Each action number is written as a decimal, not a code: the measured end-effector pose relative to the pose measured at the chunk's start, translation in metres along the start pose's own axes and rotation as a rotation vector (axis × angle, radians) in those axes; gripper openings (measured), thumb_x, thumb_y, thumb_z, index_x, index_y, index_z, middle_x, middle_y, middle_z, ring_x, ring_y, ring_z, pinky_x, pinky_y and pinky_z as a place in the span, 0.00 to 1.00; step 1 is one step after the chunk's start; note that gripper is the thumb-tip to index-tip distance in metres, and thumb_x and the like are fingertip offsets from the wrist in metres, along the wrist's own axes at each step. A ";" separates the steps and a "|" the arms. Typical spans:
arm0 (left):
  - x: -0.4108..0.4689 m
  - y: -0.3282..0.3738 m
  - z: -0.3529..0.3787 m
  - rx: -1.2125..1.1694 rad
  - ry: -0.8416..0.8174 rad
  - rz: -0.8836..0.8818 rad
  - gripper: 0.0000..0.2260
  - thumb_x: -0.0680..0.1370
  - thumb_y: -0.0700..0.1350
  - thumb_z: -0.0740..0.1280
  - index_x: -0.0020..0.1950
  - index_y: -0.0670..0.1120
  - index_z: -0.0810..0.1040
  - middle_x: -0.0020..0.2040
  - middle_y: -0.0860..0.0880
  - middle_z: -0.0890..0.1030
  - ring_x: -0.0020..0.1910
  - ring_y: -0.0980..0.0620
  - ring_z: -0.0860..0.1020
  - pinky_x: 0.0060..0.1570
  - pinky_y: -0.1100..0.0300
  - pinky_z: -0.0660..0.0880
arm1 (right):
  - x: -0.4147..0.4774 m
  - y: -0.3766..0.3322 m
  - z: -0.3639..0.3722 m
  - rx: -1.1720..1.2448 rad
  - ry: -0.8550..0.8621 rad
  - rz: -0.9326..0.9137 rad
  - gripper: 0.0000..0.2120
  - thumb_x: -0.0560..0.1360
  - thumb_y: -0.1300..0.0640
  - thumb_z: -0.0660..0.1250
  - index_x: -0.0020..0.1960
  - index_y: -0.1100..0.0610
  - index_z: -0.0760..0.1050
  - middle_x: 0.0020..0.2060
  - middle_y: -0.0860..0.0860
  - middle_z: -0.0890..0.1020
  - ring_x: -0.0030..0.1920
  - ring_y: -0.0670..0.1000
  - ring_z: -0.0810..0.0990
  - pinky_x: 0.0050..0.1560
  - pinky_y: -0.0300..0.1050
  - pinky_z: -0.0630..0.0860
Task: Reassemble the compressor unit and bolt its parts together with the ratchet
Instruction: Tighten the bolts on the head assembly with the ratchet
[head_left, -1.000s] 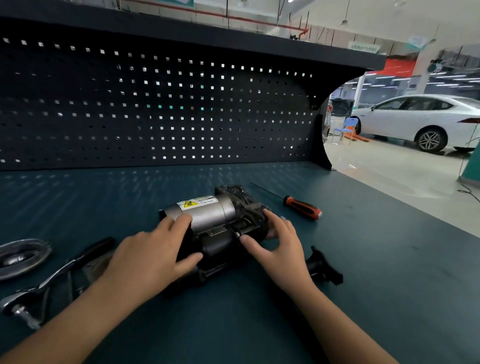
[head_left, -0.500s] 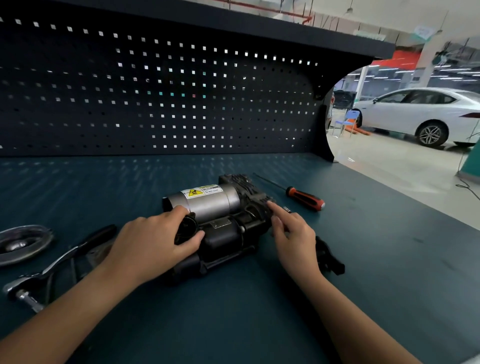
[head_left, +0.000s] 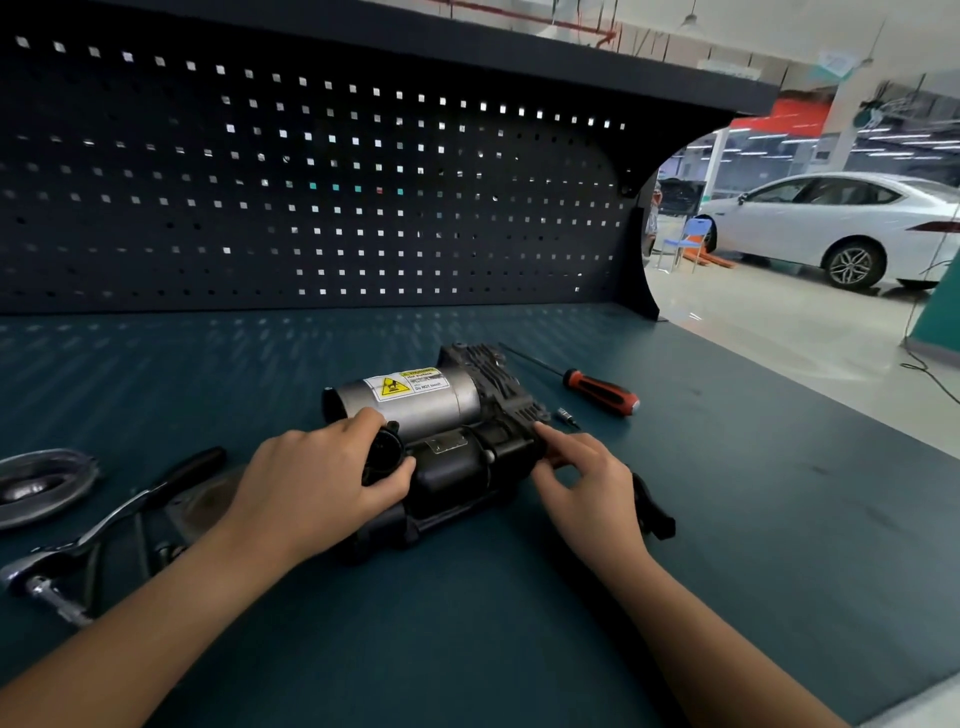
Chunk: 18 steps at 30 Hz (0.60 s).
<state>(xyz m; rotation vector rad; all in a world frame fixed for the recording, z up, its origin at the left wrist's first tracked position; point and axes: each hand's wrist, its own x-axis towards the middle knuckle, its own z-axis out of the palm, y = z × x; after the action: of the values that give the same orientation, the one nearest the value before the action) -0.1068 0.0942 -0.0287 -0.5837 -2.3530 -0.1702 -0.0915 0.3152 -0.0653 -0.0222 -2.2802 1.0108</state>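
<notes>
The compressor unit (head_left: 441, 415), a silver cylinder with a yellow warning label on a black housing, lies in the middle of the teal bench top. My left hand (head_left: 311, 483) grips its near left end, thumb and fingers curled round a black round cap. My right hand (head_left: 587, 483) is at the unit's right end, index finger touching the black housing, the other fingers curled; whether it pinches anything is hidden. The chrome ratchet (head_left: 88, 540) lies at the left, beside my left forearm. A small bolt or bit (head_left: 567, 417) lies just right of the unit.
A screwdriver (head_left: 597, 392) with a red and black handle lies behind my right hand. A black bracket part (head_left: 652, 512) sits under my right wrist. A shiny metal cover (head_left: 41, 480) lies at the far left. The pegboard wall (head_left: 311, 208) closes the back of the bench.
My right hand slid from the unit's near side to its right end, thumb drawn back and index finger extended. My left hand kept its grip. The camera tipped slightly down.
</notes>
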 end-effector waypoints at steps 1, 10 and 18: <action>0.001 0.001 0.000 0.006 0.010 0.011 0.20 0.68 0.59 0.55 0.35 0.43 0.74 0.23 0.49 0.77 0.17 0.42 0.73 0.21 0.64 0.61 | 0.000 0.000 0.000 0.002 -0.007 -0.002 0.17 0.71 0.64 0.68 0.59 0.55 0.79 0.42 0.47 0.78 0.45 0.50 0.79 0.46 0.31 0.67; 0.011 0.000 0.002 0.027 0.082 0.102 0.20 0.68 0.58 0.56 0.32 0.42 0.76 0.22 0.49 0.75 0.19 0.47 0.74 0.20 0.65 0.62 | -0.005 -0.006 0.001 0.034 -0.012 0.013 0.26 0.67 0.45 0.72 0.63 0.53 0.76 0.45 0.44 0.75 0.50 0.43 0.75 0.49 0.27 0.66; 0.011 -0.005 0.010 0.000 0.175 0.257 0.20 0.70 0.56 0.60 0.32 0.40 0.77 0.24 0.48 0.76 0.21 0.48 0.75 0.22 0.62 0.68 | -0.007 -0.007 0.010 0.047 0.025 0.027 0.28 0.65 0.42 0.72 0.61 0.53 0.74 0.50 0.45 0.75 0.53 0.45 0.75 0.54 0.32 0.67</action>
<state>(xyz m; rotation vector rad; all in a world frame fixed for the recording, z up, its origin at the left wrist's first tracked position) -0.1227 0.0968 -0.0289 -0.8303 -2.0876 -0.0992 -0.0896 0.3015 -0.0694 -0.0454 -2.2380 1.0719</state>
